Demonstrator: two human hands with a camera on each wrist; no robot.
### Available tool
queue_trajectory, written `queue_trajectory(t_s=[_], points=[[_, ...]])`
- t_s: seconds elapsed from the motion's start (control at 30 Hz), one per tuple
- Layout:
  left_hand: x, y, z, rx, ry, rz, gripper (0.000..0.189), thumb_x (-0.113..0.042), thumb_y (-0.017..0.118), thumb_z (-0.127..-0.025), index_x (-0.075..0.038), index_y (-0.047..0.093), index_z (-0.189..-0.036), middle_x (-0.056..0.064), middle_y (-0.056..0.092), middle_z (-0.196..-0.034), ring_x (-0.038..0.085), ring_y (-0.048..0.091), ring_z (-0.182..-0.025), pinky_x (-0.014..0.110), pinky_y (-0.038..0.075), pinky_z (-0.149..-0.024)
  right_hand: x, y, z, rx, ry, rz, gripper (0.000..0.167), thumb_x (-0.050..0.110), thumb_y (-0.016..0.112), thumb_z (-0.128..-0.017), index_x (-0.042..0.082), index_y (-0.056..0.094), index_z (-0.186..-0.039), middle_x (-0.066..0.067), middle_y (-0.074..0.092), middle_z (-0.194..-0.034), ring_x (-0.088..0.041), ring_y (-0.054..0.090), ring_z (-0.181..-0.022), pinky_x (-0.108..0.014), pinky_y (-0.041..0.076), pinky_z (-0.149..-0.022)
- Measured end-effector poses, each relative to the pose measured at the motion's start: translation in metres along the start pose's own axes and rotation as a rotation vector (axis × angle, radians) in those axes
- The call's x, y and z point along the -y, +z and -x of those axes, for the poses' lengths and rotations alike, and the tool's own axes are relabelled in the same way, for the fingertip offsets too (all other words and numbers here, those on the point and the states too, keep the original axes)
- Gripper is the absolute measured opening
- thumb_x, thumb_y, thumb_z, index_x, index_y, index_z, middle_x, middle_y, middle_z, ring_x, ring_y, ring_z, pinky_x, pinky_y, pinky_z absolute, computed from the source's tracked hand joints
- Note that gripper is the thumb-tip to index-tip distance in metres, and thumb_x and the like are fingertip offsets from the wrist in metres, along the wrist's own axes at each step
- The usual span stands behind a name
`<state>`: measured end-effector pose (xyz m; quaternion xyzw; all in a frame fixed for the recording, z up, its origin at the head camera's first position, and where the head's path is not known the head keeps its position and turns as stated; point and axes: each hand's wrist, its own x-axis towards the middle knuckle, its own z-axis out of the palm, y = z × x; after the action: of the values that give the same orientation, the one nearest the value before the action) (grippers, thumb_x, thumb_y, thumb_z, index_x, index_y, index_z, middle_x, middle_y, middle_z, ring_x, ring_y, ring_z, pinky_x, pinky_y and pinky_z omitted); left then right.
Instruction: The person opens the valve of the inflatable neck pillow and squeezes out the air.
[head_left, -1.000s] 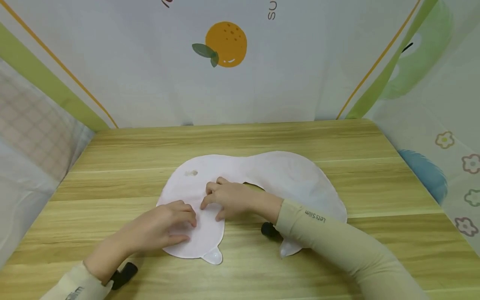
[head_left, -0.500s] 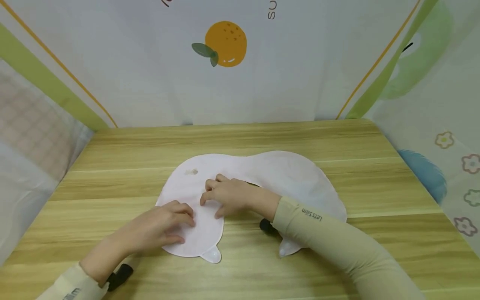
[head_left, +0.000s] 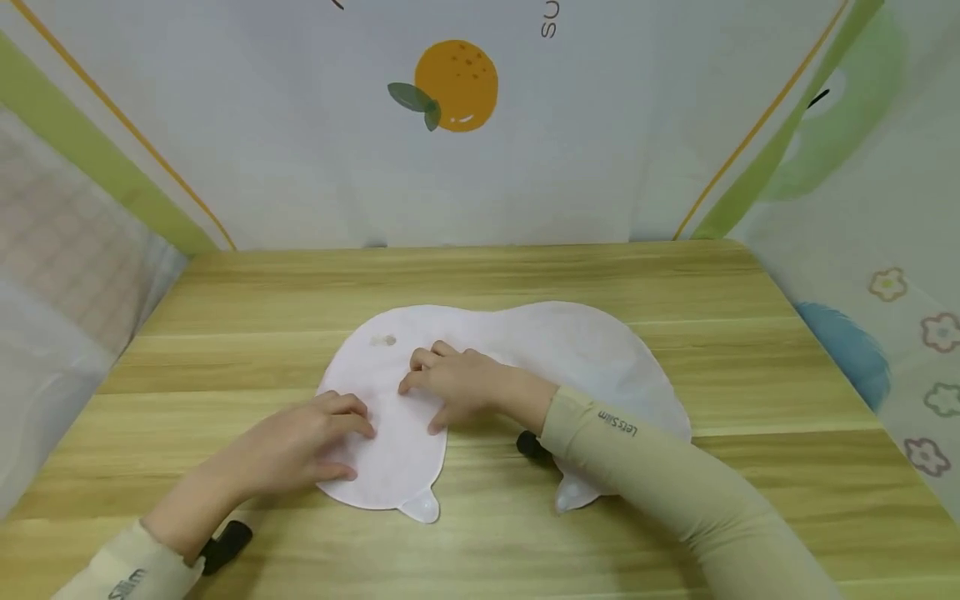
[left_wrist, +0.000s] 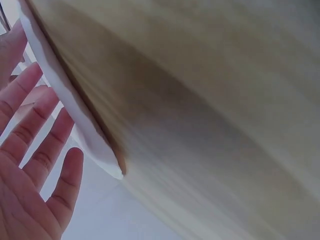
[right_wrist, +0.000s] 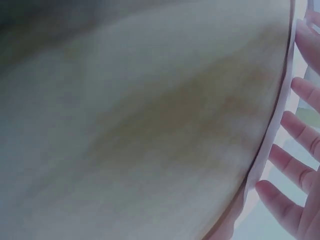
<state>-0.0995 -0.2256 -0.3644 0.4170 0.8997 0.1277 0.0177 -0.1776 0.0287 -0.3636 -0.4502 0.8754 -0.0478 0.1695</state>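
Note:
A white U-shaped cloth bib (head_left: 600, 367) lies flat on the wooden table, its two ends pointing toward me. Each end carries a small tab with a snap, the left tab (head_left: 422, 506) and the right tab (head_left: 576, 492). My left hand (head_left: 318, 437) rests on the outer edge of the left lobe, fingers loosely bent and spread. My right hand (head_left: 459, 385) reaches across and touches the same lobe near its inner edge, fingertips down on the cloth. The wrist views show the bib's edge under the spread fingers. My right forearm hides part of the right lobe.
The wood-grain table (head_left: 750, 350) extends around the bib on all sides. Behind it hangs a white printed curtain (head_left: 570, 167) with an orange on it. Black wrist-worn devices (head_left: 227, 546) sit under both wrists, close over the table.
My left hand has slid a little left, toward the lobe's outer edge. The right hand has hardly moved, and the bib lies almost as before.

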Motion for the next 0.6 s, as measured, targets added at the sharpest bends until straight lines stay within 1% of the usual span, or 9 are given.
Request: queue_trajectory(t_s=[0.13, 0.2, 0.33, 0.5, 0.6], points=[[0.003, -0.001, 0.001, -0.001, -0.001, -0.017, 0.039, -0.028, 0.086, -0.074, -0.016, 0.071, -0.108, -0.002, 0.063, -0.115, 0.019, 0.060, -0.106, 0.038, 0.056, -0.086, -0.002, -0.001, -0.001, 0.005, 0.016, -0.012, 0.066, 0.044, 0.078, -0.084, 0.031, 0.051, -0.142, 0.005, 0.042, -0.144, -0.017, 0.038, -0.127, -0.039, 0.051, -0.091], [0.004, -0.002, 0.003, -0.005, -0.006, -0.023, 0.039, -0.026, 0.086, -0.074, -0.016, 0.070, -0.108, -0.002, 0.062, -0.115, 0.019, 0.061, -0.106, 0.039, 0.055, -0.086, -0.002, 0.000, -0.002, 0.004, 0.015, -0.015, 0.068, 0.045, 0.078, -0.083, 0.030, 0.051, -0.143, 0.004, 0.042, -0.145, -0.017, 0.038, -0.129, -0.038, 0.052, -0.092], [0.005, -0.005, 0.007, -0.008, -0.039, -0.028, 0.038, -0.026, 0.086, -0.074, -0.017, 0.070, -0.108, -0.002, 0.063, -0.115, 0.020, 0.061, -0.105, 0.040, 0.055, -0.085, -0.001, -0.001, -0.005, 0.009, 0.007, -0.021, 0.070, 0.045, 0.078, -0.083, 0.029, 0.049, -0.144, 0.003, 0.040, -0.147, -0.018, 0.037, -0.131, -0.036, 0.052, -0.094], [0.009, -0.006, 0.009, 0.003, -0.071, -0.034, 0.037, -0.029, 0.084, -0.077, -0.019, 0.070, -0.110, -0.001, 0.063, -0.118, 0.022, 0.061, -0.107, 0.041, 0.055, -0.087, -0.001, -0.002, -0.006, 0.031, 0.013, -0.021, 0.071, 0.043, 0.079, -0.083, 0.028, 0.048, -0.145, 0.001, 0.036, -0.152, -0.019, 0.034, -0.138, -0.037, 0.049, -0.102], [0.012, -0.007, 0.010, 0.007, -0.089, -0.045, 0.039, -0.030, 0.085, -0.077, -0.018, 0.071, -0.111, 0.001, 0.063, -0.118, 0.023, 0.062, -0.107, 0.042, 0.055, -0.088, -0.002, -0.003, -0.007, 0.046, 0.018, -0.021, 0.074, 0.041, 0.079, -0.083, 0.027, 0.045, -0.148, 0.000, 0.033, -0.155, -0.020, 0.032, -0.142, -0.037, 0.045, -0.108]])
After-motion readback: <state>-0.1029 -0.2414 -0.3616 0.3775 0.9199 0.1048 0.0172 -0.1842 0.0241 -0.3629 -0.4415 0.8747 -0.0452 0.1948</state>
